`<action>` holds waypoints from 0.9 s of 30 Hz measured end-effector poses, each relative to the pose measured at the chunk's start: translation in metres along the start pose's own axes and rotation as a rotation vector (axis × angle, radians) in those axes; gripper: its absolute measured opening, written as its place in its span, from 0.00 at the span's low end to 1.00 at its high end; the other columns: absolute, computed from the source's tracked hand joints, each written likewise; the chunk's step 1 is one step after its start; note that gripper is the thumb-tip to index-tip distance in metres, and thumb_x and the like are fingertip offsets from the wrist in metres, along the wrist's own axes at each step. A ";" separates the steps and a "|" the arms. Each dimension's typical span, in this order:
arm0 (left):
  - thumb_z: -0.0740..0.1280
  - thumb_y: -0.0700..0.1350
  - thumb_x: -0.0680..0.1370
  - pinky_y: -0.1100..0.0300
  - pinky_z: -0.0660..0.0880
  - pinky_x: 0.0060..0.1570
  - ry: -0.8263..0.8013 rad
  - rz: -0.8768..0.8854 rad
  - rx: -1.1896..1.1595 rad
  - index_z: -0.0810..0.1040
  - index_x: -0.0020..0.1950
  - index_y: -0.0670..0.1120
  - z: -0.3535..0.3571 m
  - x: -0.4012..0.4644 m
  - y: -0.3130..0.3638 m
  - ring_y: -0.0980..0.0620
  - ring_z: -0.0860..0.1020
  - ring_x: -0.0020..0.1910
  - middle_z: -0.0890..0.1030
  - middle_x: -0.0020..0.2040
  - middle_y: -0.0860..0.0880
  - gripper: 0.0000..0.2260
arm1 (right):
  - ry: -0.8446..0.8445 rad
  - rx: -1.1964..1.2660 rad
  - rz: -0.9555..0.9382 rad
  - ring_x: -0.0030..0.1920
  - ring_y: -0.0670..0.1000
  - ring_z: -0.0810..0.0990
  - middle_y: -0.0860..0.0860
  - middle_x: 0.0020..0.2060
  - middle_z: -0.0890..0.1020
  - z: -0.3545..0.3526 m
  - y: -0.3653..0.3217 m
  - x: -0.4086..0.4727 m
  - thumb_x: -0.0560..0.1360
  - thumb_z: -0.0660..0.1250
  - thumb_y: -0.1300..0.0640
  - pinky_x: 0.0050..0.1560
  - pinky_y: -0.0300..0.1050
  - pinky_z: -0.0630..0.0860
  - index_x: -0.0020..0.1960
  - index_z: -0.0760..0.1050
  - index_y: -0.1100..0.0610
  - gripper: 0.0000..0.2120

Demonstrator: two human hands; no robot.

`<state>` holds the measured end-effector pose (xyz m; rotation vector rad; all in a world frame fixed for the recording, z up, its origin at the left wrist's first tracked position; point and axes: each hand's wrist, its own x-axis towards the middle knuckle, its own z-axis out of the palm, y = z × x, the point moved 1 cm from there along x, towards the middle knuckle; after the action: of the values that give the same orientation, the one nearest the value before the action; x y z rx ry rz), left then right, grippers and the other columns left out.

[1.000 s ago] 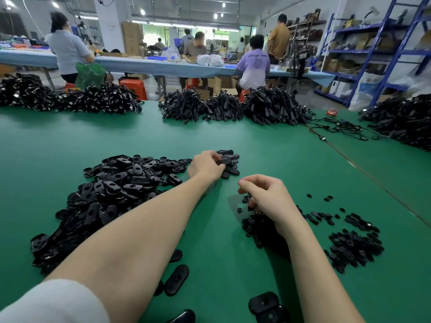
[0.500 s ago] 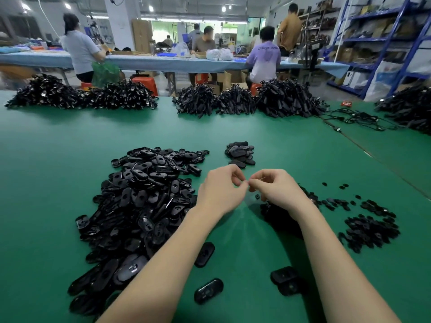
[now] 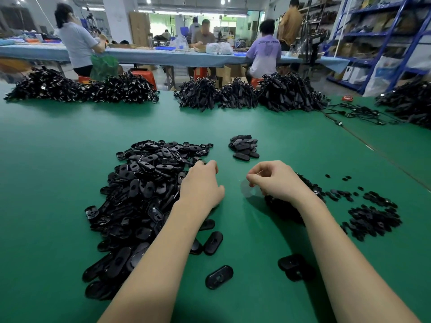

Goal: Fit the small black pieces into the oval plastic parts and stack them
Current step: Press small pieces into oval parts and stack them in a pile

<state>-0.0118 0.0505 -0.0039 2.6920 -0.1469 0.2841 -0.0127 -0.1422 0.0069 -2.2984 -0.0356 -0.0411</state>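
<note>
The left hand (image 3: 201, 187) reaches palm-down to the right edge of the large heap of oval plastic parts (image 3: 142, 194), fingers curled at the heap; whether it grips a part cannot be told. The right hand (image 3: 278, 180) hovers near the left hand, not touching it, fingers curled with thumb and forefinger pinched together; what they pinch is too small to identify. A mound of small black pieces (image 3: 310, 190) lies directly beneath and behind the right hand, with further scattered pieces (image 3: 373, 220) to its right. A small stack of ovals (image 3: 244, 147) sits on the green surface (image 3: 58, 159) beyond both hands. Loose single ovals (image 3: 219, 276) lie between the forearms, nearer the person.
</note>
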 end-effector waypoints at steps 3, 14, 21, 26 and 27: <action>0.66 0.41 0.76 0.54 0.72 0.47 0.008 0.001 0.040 0.75 0.61 0.49 0.003 -0.001 -0.001 0.44 0.77 0.53 0.79 0.55 0.46 0.13 | 0.034 0.028 0.009 0.25 0.39 0.75 0.43 0.36 0.86 -0.005 0.002 0.000 0.76 0.69 0.53 0.31 0.33 0.73 0.42 0.82 0.49 0.05; 0.64 0.38 0.75 0.54 0.73 0.41 0.190 0.051 -0.104 0.77 0.49 0.45 0.005 -0.003 -0.003 0.44 0.76 0.42 0.78 0.44 0.46 0.05 | 0.118 -0.180 0.082 0.45 0.45 0.82 0.40 0.38 0.85 -0.014 0.014 0.001 0.75 0.67 0.48 0.46 0.44 0.77 0.43 0.81 0.45 0.05; 0.66 0.39 0.74 0.74 0.71 0.36 0.144 -0.034 -0.547 0.83 0.39 0.53 0.006 -0.003 0.004 0.60 0.78 0.31 0.81 0.36 0.58 0.10 | 0.117 -0.409 0.113 0.48 0.49 0.81 0.38 0.41 0.83 -0.014 0.010 -0.003 0.71 0.73 0.46 0.43 0.41 0.72 0.43 0.82 0.43 0.02; 0.66 0.34 0.75 0.56 0.82 0.49 -0.024 -0.239 -1.063 0.84 0.42 0.48 0.011 -0.003 0.005 0.52 0.84 0.38 0.85 0.44 0.45 0.11 | 0.074 -0.417 0.153 0.51 0.51 0.83 0.45 0.46 0.86 -0.010 0.005 -0.005 0.71 0.75 0.48 0.52 0.44 0.79 0.46 0.85 0.44 0.04; 0.66 0.32 0.76 0.59 0.82 0.47 -0.037 -0.254 -1.121 0.83 0.43 0.46 0.011 -0.003 0.005 0.53 0.84 0.37 0.85 0.44 0.43 0.11 | 0.076 -0.411 0.158 0.51 0.51 0.83 0.46 0.47 0.86 -0.009 0.004 -0.005 0.71 0.74 0.49 0.54 0.45 0.80 0.46 0.85 0.44 0.04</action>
<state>-0.0132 0.0416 -0.0126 1.5763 0.0309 0.0340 -0.0176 -0.1518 0.0094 -2.7004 0.2118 -0.0590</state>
